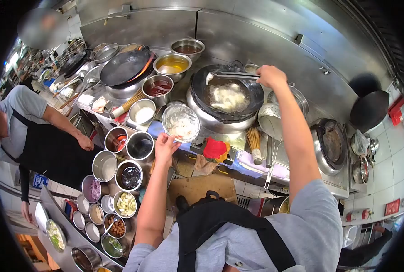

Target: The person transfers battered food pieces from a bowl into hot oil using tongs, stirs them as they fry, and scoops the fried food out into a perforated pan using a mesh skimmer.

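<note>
My left hand (165, 146) grips the rim of a metal bowl (187, 113), whose inside is smeared with white batter around a few pale pieces. It is held just left of a black wok (199, 93). High over the wok's right side, my right hand (272, 76) is closed around metal tongs (238, 75). A white battered piece (209, 79) hangs at the tips of the tongs, near the wok's back left rim. Several pale pieces (228, 98) lie in bubbling oil in the wok.
Bowls of yellow oil (172, 64) and red sauce (158, 86) stand left of the wok. A strainer (270, 111) and bamboo brush (253, 138) lie right of it. Ingredient pots (129, 175) crowd the lower left. A co-worker in a black apron (47, 145) stands at left.
</note>
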Available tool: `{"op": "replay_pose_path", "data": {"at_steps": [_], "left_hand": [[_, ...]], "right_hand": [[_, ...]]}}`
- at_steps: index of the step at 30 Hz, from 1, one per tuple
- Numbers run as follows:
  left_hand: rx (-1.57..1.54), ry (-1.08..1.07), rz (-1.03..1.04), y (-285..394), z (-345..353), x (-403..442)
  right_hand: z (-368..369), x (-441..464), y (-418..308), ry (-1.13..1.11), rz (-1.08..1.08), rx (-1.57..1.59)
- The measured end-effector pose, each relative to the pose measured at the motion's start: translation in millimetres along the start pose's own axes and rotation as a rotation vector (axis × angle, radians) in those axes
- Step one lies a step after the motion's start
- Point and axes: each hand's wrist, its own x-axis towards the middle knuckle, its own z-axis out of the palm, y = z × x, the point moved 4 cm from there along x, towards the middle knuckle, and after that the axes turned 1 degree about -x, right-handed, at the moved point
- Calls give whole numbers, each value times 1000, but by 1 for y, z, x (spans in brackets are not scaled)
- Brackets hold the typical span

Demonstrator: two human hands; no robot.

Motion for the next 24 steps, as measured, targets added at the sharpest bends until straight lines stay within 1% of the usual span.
{"op": "replay_pose_path", "data": {"at_steps": [1, 3, 4, 6, 8, 9, 10, 11, 13, 14, 15, 17, 19, 21, 22, 24], "left_hand": [[7, 14, -4, 1, -3, -5], [-14, 42, -7, 5, -10, -13], [-19, 56, -6, 8, -14, -17], [-40, 58, 5, 13, -24, -23], [-17, 89, -3, 22, -27, -31], [6, 112, -8, 27, -29, -33], [-3, 99, 15, 29, -31, -32], [-30, 65, -10, 32, -33, -32], [-84, 73, 17, 36, -30, -28], [-79, 89, 14, 36, -29, -25], [-66, 45, 26, 35, -23, -20], [-56, -23, 30, 31, -8, -10], [3, -86, 129, 30, 11, -3], [-2, -128, 133, 30, 32, -2], [20, -134, 151, 28, 41, 1], [30, -166, 176, 27, 57, 3]], "right_hand": [[22, 27, 4, -57, 50, -40], [43, 47, 5, -147, 151, -63], [48, 53, 10, -146, 139, -63], [55, 60, 31, -132, 200, -38], [34, 48, 44, -106, 202, -49], [21, 42, 53, -61, 229, -57], [6, 33, 60, 33, 216, -74], [-12, 23, 62, 71, 149, -105], [-50, -13, 54, 220, 71, -31], [-71, -39, 41, 254, 17, -17], [-89, -68, 24, 293, -26, -10], [-109, -117, -10, 324, -232, -69], [-108, -149, -33, 281, -382, -163], [-102, -172, -48, 303, -525, -226], [-99, -176, -51, 298, -508, -233], [-89, -183, -57, 341, -568, -293]]}}
